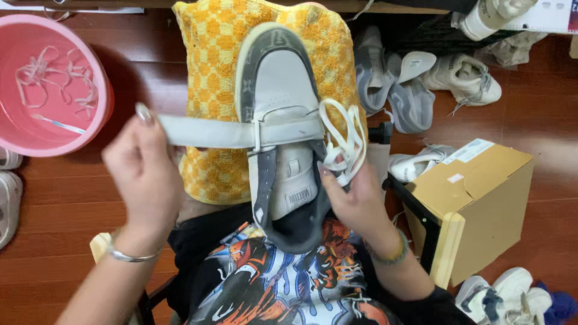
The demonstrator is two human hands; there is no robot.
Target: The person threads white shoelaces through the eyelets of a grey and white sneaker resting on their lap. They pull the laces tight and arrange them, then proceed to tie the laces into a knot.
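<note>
Strap pulled taut across a shoe (pixel 278 102) on the lap.
Left hand (pixel 144 171) pinched the strap (pixel 205 131); right hand (pixel 355 195) gripped the lace (pixel 342 141) (looped loosely), which might have tangled or slipped off the towel (pixel 211 72).

A dark red-brown wooden floor (pixel 78 198) carries everything. At its upper left stands a pink basin (pixel 105 90) with white laces and a toothbrush inside. Just below it, at the left edge, lie parts of two pale shoes (pixel 7 198). Toward the upper right, grey and white sneakers (pixel 391 84) lie in a loose heap beside another white sneaker (pixel 466 78). A cardboard box (pixel 481 204) sits at the right, with one white sneaker (pixel 415 162) just left of it. More white shoes (pixel 500 295) lie in the lower right corner.
</note>
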